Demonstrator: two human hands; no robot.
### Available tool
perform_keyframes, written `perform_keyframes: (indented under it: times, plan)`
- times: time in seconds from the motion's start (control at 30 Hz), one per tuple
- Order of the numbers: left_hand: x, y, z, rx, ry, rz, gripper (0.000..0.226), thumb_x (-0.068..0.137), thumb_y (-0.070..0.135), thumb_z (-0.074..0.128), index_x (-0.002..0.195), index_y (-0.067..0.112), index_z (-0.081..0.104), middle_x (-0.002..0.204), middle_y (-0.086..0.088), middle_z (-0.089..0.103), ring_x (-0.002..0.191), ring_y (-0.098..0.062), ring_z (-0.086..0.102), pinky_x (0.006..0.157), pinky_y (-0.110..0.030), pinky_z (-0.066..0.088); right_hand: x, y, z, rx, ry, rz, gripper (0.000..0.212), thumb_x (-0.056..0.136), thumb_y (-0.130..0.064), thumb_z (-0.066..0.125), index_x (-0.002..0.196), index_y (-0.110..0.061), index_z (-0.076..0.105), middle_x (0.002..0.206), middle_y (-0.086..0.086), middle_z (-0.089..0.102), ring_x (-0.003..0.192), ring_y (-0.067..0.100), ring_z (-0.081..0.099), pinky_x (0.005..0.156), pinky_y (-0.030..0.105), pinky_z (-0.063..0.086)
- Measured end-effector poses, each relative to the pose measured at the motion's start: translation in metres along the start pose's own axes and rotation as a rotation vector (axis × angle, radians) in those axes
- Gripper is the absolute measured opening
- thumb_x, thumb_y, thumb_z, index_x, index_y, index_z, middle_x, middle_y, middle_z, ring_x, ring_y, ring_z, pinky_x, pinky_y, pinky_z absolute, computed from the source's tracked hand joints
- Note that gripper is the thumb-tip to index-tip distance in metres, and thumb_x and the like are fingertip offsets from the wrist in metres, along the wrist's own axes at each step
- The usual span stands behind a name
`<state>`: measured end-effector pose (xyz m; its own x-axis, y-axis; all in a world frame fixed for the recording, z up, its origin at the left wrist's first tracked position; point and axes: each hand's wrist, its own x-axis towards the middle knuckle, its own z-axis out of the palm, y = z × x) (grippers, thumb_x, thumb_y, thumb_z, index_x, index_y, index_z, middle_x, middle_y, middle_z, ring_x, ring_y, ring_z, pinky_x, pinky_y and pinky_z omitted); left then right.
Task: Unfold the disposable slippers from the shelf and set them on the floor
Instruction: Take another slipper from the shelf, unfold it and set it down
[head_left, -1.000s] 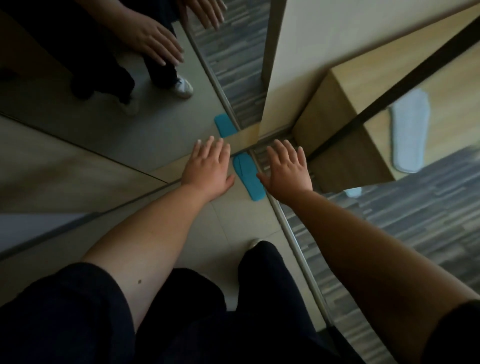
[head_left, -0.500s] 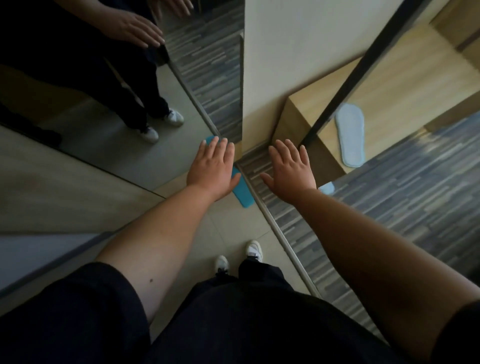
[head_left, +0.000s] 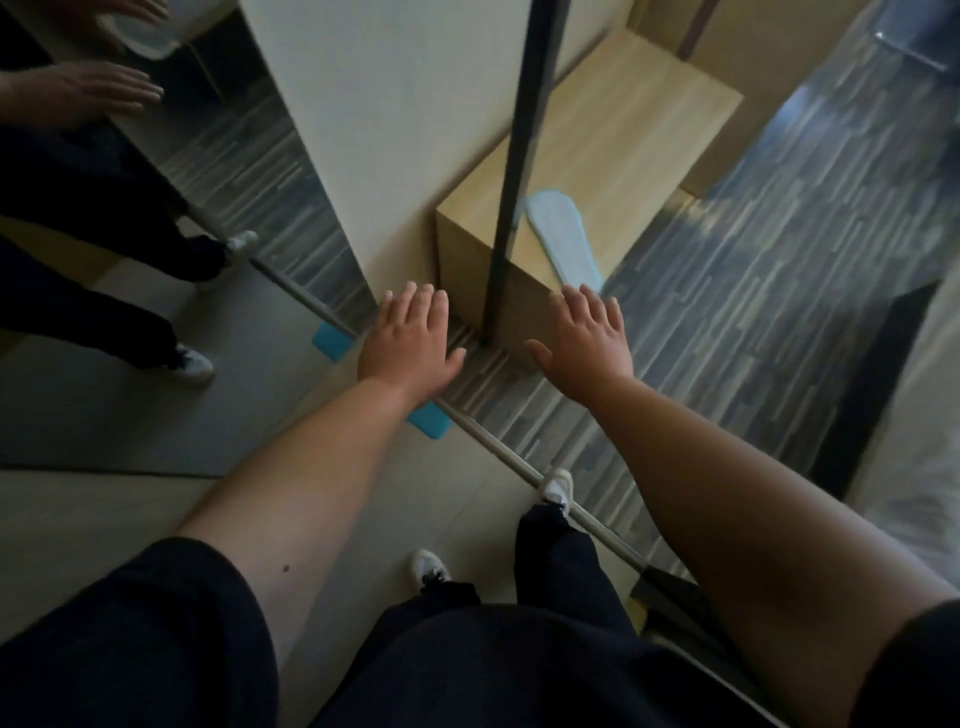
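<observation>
Hands are hovering empty, fingers spread, palms down: left hand (head_left: 410, 343) over the floor strip by the mirror, right hand (head_left: 587, 338) just beside the shelf's front corner. Folded pale-blue disposable slipper (head_left: 561, 236) is lying flat on the wooden shelf (head_left: 639, 130) near its front edge, just right of a black post (head_left: 511, 182). Judging the reach is starting: right hand should be going in past the post, pinching the slipper's near end w/ thumb underneath, left hand coming over to be peeling the upper open.

A pale blue-grey disposable slipper (head_left: 562, 236) is seen lying flat and folded on the light wooden shelf (head_left: 639, 124), near its front edge, just beside a dark vertical post; no second slipper can be distinguished.
</observation>
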<state>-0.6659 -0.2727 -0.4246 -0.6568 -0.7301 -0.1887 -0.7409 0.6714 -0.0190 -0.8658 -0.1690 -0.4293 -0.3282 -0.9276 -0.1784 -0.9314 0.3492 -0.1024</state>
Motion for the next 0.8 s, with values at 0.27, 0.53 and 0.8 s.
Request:
perform_keyframes:
  times: [0.27, 0.53, 0.8]
  plan:
    - [0.087, 0.065, -0.011, 0.015, -0.035, 0.100, 0.074, 0.094, 0.050, 0.036, 0.151, 0.007, 0.016, 0.160, -0.015, 0.019, 0.149, -0.031, 0.013, 0.122, -0.048, 0.011, 0.039, 0.087, -0.002, 0.074, 0.004, 0.149, 0.073, 0.094, -0.054, 0.044, 0.151, -0.014, 0.021, 0.159, 0.009, 0.025, 0.149, 0.028, 0.013, 0.122, 0.051, 0.006]
    - [0.183, 0.125, -0.003, -0.059, -0.122, -0.003, 0.071, 0.095, 0.045, 0.039, 0.151, 0.007, 0.016, 0.159, -0.014, 0.020, 0.149, -0.030, 0.013, 0.122, -0.046, 0.011, 0.125, 0.168, 0.004, 0.089, -0.094, 0.078, 0.070, 0.094, -0.053, 0.045, 0.149, -0.013, 0.025, 0.156, 0.010, 0.030, 0.147, 0.028, 0.019, 0.121, 0.048, 0.012]
    - [0.257, 0.157, 0.037, -0.186, -0.165, -0.079, 0.065, 0.096, 0.040, 0.042, 0.148, 0.005, 0.024, 0.155, -0.015, 0.030, 0.144, -0.030, 0.025, 0.121, -0.043, 0.019, 0.210, 0.212, 0.027, 0.161, -0.168, 0.091, 0.067, 0.095, -0.050, 0.046, 0.147, -0.010, 0.030, 0.153, 0.012, 0.034, 0.142, 0.031, 0.030, 0.115, 0.046, 0.025]
